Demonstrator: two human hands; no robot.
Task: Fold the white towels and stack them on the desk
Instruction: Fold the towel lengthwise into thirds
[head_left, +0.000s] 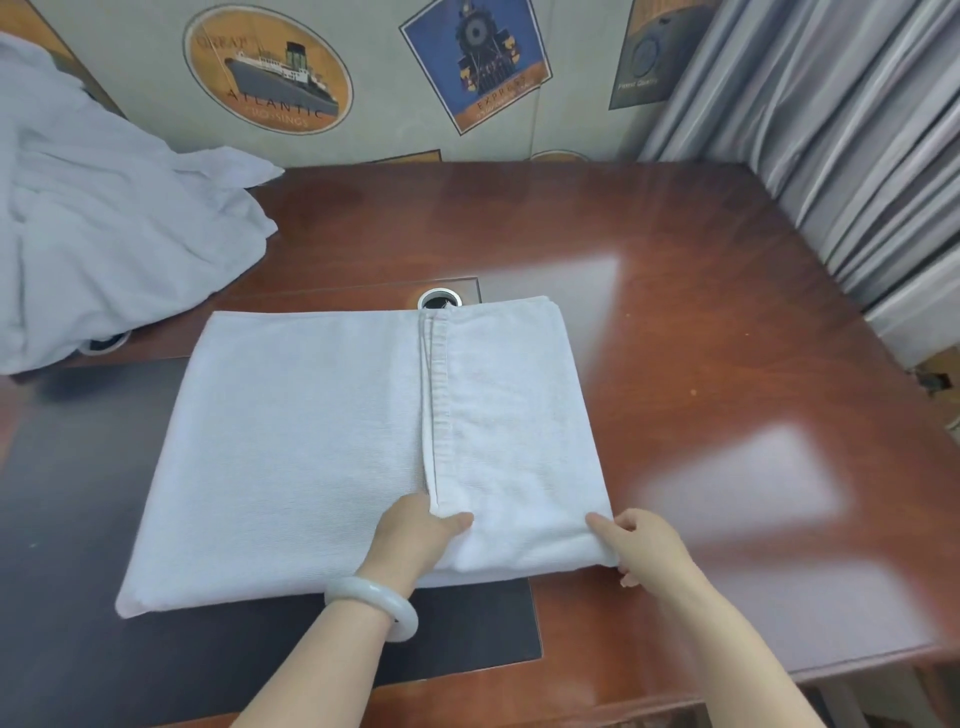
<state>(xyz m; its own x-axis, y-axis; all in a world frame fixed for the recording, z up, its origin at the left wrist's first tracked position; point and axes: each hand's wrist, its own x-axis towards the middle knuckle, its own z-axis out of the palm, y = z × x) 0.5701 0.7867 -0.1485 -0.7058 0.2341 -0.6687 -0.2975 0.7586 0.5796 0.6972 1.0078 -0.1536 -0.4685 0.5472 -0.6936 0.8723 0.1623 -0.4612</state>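
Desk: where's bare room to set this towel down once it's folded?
Bare desk runs right of the folded towel to the curtain, and behind it to the wall. Crowded: far left under the unfolded heap; left hand and right hand grip its near edge.

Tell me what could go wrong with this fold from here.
The left hand and right hand both pinch only the near edge of the towel, so the flap's far end may lag and skew. That far edge lies against the cable hole, where it might catch. The loose pile at the left rear crowds the desk, leaving little room for a stack there.
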